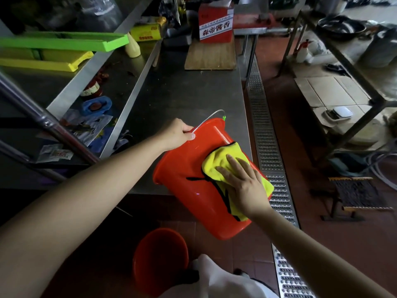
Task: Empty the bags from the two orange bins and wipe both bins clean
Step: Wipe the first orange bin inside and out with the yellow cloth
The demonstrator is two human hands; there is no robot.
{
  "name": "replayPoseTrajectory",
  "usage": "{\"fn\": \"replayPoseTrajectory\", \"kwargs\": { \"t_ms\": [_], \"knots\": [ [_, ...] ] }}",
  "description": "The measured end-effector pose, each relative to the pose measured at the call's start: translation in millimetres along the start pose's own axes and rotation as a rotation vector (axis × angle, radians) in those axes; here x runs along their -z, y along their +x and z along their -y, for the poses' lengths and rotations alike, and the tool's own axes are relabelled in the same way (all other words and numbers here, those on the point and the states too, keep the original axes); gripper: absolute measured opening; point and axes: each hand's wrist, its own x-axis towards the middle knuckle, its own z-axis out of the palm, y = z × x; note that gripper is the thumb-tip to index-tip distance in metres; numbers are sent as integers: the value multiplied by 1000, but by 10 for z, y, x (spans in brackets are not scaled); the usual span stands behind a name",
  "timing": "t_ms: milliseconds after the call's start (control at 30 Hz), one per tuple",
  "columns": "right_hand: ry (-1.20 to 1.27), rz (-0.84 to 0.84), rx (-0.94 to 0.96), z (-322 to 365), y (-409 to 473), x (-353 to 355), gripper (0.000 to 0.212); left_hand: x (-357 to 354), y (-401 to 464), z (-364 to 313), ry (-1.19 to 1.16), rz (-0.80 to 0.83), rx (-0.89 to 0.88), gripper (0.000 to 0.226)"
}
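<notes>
I tip the orange plastic bin (193,186) on the steel bench (182,89) edge, left hand (177,134) fingers pinching its rim to steady it, while my right hand (242,186) presses spread fingers on the yellow microfibre cloth (217,166) against its side.

We look from head height, forward and down, close over the steel table (189,91), floor beyond.

I see an orange bin (193,186) tipped on its side at the near edge of the steel table (184,91). My left hand (176,134) grips its rim by the wire handle (209,118). My right hand (245,183) presses a yellow cloth (217,166) flat against its outer wall. Below it, a second orange bin (159,261) stands on the floor.
</notes>
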Motion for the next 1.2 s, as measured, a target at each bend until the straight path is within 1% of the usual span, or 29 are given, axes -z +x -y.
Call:
{"fn": "replayPoseTrajectory", "kwargs": {
  "t_ms": [100, 167, 267, 367, 467, 533, 633, 767, 833, 933, 1033, 1100, 1200],
  "knots": [
    [41, 52, -65, 196, 573, -51, 48, 25, -71, 60, 37, -37, -19, 37],
    [58, 87, -75, 285, 871, -104, 45, 16, -101, 112, 72, -58, -15, 36],
    [56, 98, -48, 318, 968, -140, 43, 23, -137, 176, 105, -72, 7, 40],
    [34, 57, 34, 218, 659, -77, 46, 48, -199, 177, 118, -77, 15, 43],
    [48, 44, 75, 16, 180, 3, 50, 16, -281, 166, 105, -129, 34, 44],
    [48, 25, 84, -120, -113, 51, 52, -48, -343, 128, 106, -180, 28, 44],
    [58, 9, 71, -244, -395, 98, 55, -132, -416, 42, 129, -261, -27, 44],
    [65, 24, 83, -275, -622, 112, 63, -197, -488, -70, 156, -335, -80, 43],
    [64, 23, 87, -247, -624, 97, 61, -212, -526, -68, 163, -368, -69, 42],
    [47, 33, 80, -93, -417, 73, 47, -204, -595, 13, 172, -410, 1, 38],
    [41, 88, 1, 144, -37, 10, 46, -224, -621, 83, 143, -436, 49, 31],
    [38, 100, -40, 281, 301, -58, 46, -250, -595, 86, 114, -443, 97, 30],
    [71, 126, -94, 408, 833, -119, 43, -275, -560, 86, -23, -457, 178, 27]
  ]
}}
